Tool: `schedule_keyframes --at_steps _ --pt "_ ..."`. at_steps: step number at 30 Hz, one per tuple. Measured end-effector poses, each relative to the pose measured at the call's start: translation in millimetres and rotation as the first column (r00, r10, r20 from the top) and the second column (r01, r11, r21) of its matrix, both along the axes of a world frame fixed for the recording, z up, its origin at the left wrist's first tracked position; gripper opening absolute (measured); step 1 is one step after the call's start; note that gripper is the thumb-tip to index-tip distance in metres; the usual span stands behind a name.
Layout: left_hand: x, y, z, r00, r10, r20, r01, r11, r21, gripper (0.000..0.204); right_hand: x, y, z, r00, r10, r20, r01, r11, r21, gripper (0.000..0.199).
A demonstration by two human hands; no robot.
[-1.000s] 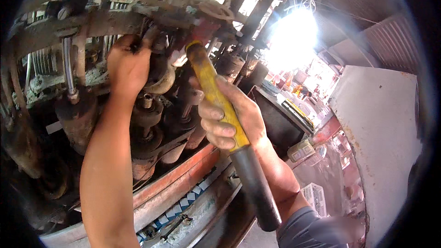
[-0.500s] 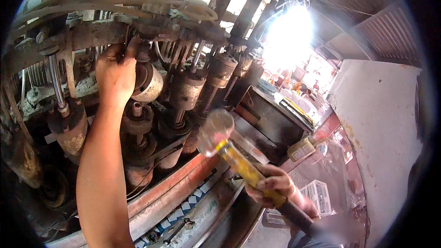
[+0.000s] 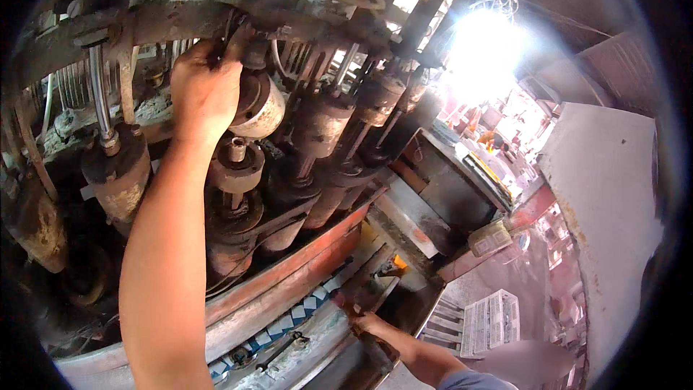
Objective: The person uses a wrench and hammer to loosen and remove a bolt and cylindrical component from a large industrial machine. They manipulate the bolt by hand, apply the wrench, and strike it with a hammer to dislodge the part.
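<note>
My left hand [image 3: 206, 90] reaches up to the machine's crossbar [image 3: 155, 27]. Its fingers are closed around something beside the dark fitting [image 3: 255, 52] atop a tilted metal cylinder [image 3: 261, 110]; what they hold is hidden. Below that cylinder, a bare threaded shaft end [image 3: 237, 147] stands up from a round collar [image 3: 238, 172]. My right hand [image 3: 364, 321] is low on the right, down at the machine's ledge, its fingers in shadow and too unclear to read. A yellow-orange object [image 3: 394, 266] lies on the ledge beyond it.
More cylinders on rods [image 3: 317, 124] line the machine, curving away rightward. Blue-and-white pieces [image 3: 297, 312] and a dark wrench-like tool [image 3: 281, 350] lie along the front rail. A white plastic crate [image 3: 491, 323] stands at right, near a pale panel [image 3: 603, 195]. A bright lamp [image 3: 485, 47] hangs behind.
My right hand has dropped from holding up a yellow-handled mallet to the ledge; the mallet no longer shows in it. My left hand keeps its place at the fitting while the view has shifted.
</note>
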State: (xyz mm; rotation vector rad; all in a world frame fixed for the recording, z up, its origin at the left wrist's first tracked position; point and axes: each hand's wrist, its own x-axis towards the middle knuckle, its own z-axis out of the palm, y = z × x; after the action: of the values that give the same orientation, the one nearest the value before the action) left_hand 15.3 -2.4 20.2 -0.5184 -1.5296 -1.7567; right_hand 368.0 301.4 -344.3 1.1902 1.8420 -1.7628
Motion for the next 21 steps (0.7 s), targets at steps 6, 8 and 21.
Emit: schedule_keyframes --at_steps 6,8,21 --pt "11.1 -4.9 7.3 0.989 0.002 0.149 0.005 0.999 -0.043 0.036 1.7 0.4 -96.6 0.780 0.556 0.286 -0.622 0.644 0.445 0.039" --pt "4.9 -3.7 2.4 0.997 -0.048 0.063 0.045 0.997 0.056 0.037 -3.2 -8.8 -105.2 0.726 0.610 0.318 -0.673 0.535 0.511 0.045" --pt "4.0 1.1 5.1 0.998 0.047 0.046 -0.047 0.999 0.007 0.042 -118.5 -46.0 142.2 0.435 0.900 0.014 -0.582 0.269 0.767 0.028"
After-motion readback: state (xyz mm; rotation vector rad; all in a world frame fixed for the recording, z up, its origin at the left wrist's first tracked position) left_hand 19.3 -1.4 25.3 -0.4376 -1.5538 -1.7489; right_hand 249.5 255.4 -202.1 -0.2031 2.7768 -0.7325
